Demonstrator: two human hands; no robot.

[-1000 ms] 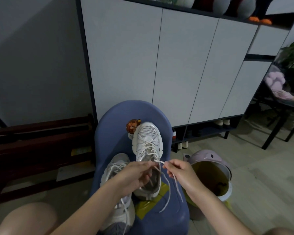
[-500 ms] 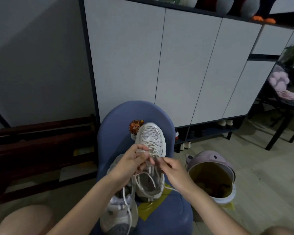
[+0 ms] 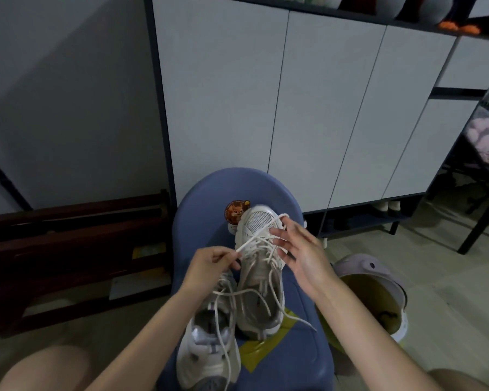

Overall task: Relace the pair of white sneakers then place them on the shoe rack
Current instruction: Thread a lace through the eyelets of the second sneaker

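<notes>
At centre frame, two white sneakers are seen lying on the seat of a blue chair (image 3: 203, 210), toes pointed toward the chair back. The far sneaker (image 3: 261, 280) is placed right of centre; a white mesh toe panel, greyish side panels and a thick white sole are noted, with the tongue area open and laces loosely crossed over it. The near sneaker (image 3: 209, 342) is positioned lower left of it, touching its side, with pale lilac trim at the heel and slack lace ends trailing over it. A white lace (image 3: 259, 235) is drawn taut across the far sneaker's toe area. One end is pinched between thumb and forefinger of the left hand (image 3: 209, 266). The lace is looped over the fingers of the right hand (image 3: 299, 249), which are extended and spread. A yellow patch (image 3: 266, 351) is visible on the seat beneath the far sneaker. White cabinet doors (image 3: 280, 108) fill the upper frame; a round lilac bin (image 3: 378, 294) stands lower right.
</notes>
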